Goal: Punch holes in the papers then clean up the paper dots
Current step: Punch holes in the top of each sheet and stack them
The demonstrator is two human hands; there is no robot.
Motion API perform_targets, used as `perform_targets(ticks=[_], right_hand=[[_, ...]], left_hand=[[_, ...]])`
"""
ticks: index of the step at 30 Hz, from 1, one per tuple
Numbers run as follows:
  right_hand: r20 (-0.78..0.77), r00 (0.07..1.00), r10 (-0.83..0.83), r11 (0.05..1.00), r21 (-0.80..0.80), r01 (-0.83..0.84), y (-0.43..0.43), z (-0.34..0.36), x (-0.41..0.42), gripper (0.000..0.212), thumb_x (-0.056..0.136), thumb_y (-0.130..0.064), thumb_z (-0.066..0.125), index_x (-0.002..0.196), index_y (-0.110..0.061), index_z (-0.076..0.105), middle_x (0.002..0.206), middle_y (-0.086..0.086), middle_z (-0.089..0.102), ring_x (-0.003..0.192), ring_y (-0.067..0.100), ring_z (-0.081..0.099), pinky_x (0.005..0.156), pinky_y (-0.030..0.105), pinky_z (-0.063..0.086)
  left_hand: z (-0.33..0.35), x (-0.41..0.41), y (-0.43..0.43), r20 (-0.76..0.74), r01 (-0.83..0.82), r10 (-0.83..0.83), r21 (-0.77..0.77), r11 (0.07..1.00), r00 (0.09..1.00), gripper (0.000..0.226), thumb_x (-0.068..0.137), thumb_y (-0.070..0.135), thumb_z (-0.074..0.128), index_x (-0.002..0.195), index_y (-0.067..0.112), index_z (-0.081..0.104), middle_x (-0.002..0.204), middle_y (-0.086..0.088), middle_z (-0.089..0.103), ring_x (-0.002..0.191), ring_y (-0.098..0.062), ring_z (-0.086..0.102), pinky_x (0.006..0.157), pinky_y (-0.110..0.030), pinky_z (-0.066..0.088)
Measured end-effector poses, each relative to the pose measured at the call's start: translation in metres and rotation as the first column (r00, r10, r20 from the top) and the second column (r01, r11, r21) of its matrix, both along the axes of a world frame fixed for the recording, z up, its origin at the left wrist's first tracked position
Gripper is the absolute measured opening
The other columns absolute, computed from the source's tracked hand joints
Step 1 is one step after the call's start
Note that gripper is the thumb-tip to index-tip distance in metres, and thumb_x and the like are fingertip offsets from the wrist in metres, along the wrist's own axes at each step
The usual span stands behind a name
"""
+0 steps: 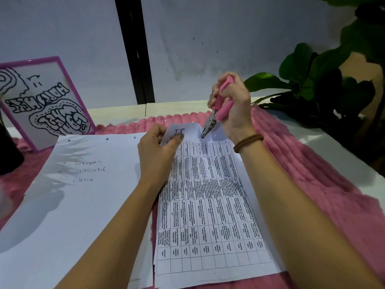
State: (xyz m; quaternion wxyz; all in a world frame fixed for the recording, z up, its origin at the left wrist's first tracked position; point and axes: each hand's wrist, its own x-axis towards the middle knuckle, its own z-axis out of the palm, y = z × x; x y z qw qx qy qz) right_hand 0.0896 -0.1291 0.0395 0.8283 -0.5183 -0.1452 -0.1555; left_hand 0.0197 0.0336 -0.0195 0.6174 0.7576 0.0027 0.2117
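A stack of printed papers with a table grid lies on the pink fluffy mat. My left hand pinches the stack's far left corner and lifts it a little. My right hand grips the pink handles of a metal single-hole punch, held upright. Its jaw tip touches the far edge of the stack. To the left lies a plain white sheet with three punched holes along its far edge. A few tiny paper dots sit on the mat beyond the papers.
A purple-framed drawing leans at the far left. A dark object stands at the left edge. A leafy green plant fills the right rear. The white table shows past the mat on the right, with a wall behind.
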Motion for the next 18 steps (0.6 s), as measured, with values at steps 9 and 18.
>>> perform_targets(ticks=[9,18], right_hand=[[-0.131,0.991,-0.018,0.942,0.329,0.061,-0.022,-0.007,0.004,0.024,0.059,-0.006,0.045,0.083,-0.007,0.045,0.065,0.009,0.046,0.055,0.020,0.045,0.057,0.027,0.041],[-0.088,0.996,0.016,0.949,0.315,0.012,-0.020,-0.003,0.006,0.024,0.060,-0.005,0.043,0.084,-0.007,0.045,0.066,0.010,0.046,0.055,0.021,0.044,0.055,0.027,0.041]], left_hand=[[-0.001,0.003,0.003,-0.038,0.041,-0.044,-0.079,0.996,0.998,0.016,0.082,0.022,0.075,0.090,0.015,0.063,0.087,-0.002,0.071,0.082,-0.024,0.069,0.078,-0.051,0.056],[0.031,0.013,-0.010,0.269,-0.153,-0.041,0.660,0.736,0.962,0.041,0.093,0.032,0.059,0.130,0.017,0.051,0.129,0.000,0.057,0.120,-0.019,0.049,0.110,-0.043,0.028]])
